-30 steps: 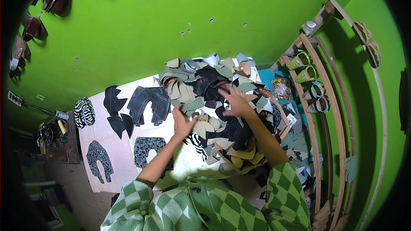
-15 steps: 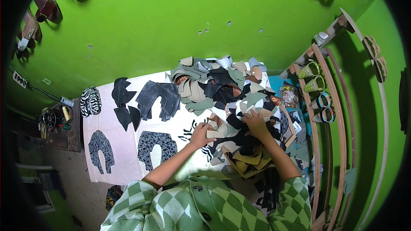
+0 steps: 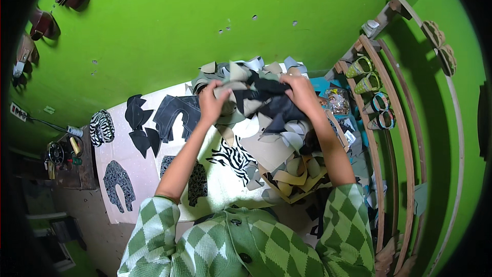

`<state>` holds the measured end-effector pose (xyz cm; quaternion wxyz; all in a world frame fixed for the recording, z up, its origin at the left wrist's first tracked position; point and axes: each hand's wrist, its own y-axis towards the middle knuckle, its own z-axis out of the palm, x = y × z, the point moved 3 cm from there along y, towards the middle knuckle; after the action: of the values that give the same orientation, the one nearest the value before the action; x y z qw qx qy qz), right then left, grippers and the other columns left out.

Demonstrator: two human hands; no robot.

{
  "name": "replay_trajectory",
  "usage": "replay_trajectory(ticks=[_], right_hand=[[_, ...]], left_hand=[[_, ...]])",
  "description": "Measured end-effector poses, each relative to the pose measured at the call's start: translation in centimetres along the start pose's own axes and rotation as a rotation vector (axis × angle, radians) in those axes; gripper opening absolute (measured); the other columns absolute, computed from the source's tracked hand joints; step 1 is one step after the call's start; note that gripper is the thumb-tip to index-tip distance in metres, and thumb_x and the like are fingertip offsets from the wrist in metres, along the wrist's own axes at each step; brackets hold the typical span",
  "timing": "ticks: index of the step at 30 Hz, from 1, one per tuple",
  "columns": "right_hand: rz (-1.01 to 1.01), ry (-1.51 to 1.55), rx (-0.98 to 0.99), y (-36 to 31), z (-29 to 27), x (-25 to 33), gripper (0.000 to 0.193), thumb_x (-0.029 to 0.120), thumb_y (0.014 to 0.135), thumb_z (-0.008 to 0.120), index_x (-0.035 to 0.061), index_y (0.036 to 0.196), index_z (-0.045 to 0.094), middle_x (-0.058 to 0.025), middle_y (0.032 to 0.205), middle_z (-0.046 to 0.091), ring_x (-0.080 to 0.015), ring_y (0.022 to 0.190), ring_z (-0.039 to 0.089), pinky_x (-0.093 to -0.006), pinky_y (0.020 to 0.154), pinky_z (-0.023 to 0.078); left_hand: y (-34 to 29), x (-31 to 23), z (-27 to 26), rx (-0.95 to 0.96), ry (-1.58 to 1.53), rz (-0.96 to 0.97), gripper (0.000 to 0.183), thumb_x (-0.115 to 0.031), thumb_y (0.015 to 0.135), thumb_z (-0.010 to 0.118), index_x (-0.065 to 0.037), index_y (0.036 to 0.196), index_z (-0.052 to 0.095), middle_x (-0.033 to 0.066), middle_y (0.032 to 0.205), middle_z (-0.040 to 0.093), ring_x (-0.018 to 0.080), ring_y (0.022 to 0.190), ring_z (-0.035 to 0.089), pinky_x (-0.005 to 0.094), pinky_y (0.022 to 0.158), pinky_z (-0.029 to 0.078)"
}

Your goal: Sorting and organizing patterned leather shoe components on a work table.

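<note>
My left hand (image 3: 209, 103) closes on the left side of a loose bundle of leather-like scraps (image 3: 251, 103) in black, beige and grey. My right hand (image 3: 301, 92) grips its right side, where a black piece hangs down. The bundle is held together over the heap at the far side of the white table (image 3: 148, 174); smaller offcuts stick out around it. Nearer to me lie a zebra-striped piece (image 3: 233, 159) and a flat beige sheet (image 3: 264, 149). Beside them, an open box (image 3: 294, 199) holds curled scraps. My forearms cover part of the patterned pieces.
At the left lie black cut pieces (image 3: 146, 141), a patterned arch-shaped piece (image 3: 119, 187) and a zebra-print roll (image 3: 102, 128). A wooden rack (image 3: 366, 123) with sandals stands at the right, near a clear tub (image 3: 337, 101). Beyond the table rises a green wall (image 3: 169, 36).
Both hands have moved away from me, from the near part of the heap to its far side, carrying scraps. The beige sheet and more of the zebra-striped piece now show.
</note>
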<state>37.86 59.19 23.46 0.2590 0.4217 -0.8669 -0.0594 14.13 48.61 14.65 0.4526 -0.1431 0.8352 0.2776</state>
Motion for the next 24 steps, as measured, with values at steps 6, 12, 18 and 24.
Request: replay_trajectory(ticks=[6,12,18,24], right_hand=[[-0.069,-0.015,-0.193,6.1,-2.0,2.0,0.031,-0.005,0.064,0.061,0.0054,0.094,0.058,-0.0155,0.092,0.062,-0.0356,0.087,0.057,-0.0415,0.073,0.046],[-0.064,0.068,-0.249,9.4,2.0,-0.3,0.024,0.004,0.069,0.064,0.0018,0.092,0.059,-0.0175,0.092,0.061,-0.0375,0.087,0.056,-0.0406,0.074,0.046],[0.099,0.222,0.014,8.5,6.5,-7.2,0.029,0.024,0.073,0.068,-0.0033,0.079,0.061,-0.0234,0.078,0.06,-0.0386,0.075,0.057,-0.0425,0.068,0.045],[0.297,0.24,-0.09,9.8,4.6,-7.3,0.042,0.034,0.077,0.064,-0.0039,0.062,0.056,-0.0209,0.055,0.054,-0.0345,0.054,0.055,-0.0409,0.054,0.042]], left_hand=[[7.1,-2.3,-1.7,-0.152,-0.015,0.192,0.036,-0.025,0.072,0.072,0.002,0.091,0.059,0.0137,0.082,0.063,0.0205,0.075,0.06,0.0295,0.07,0.045],[8.9,2.5,-1.7,0.031,0.127,0.011,0.045,-0.031,0.077,0.069,0.002,0.105,0.056,0.0135,0.086,0.061,0.0129,0.069,0.055,0.0273,0.062,0.046],[4.9,3.6,2.0,0.289,0.208,-0.187,0.088,-0.058,0.079,0.051,-0.002,0.139,0.018,0.0367,0.128,0.031,0.0501,0.121,0.027,0.0495,0.102,0.023],[4.1,-0.7,4.1,0.282,-0.15,0.048,0.072,-0.037,0.076,0.066,-0.002,0.131,0.035,0.0248,0.122,0.044,0.0295,0.112,0.047,0.0348,0.096,0.035]])
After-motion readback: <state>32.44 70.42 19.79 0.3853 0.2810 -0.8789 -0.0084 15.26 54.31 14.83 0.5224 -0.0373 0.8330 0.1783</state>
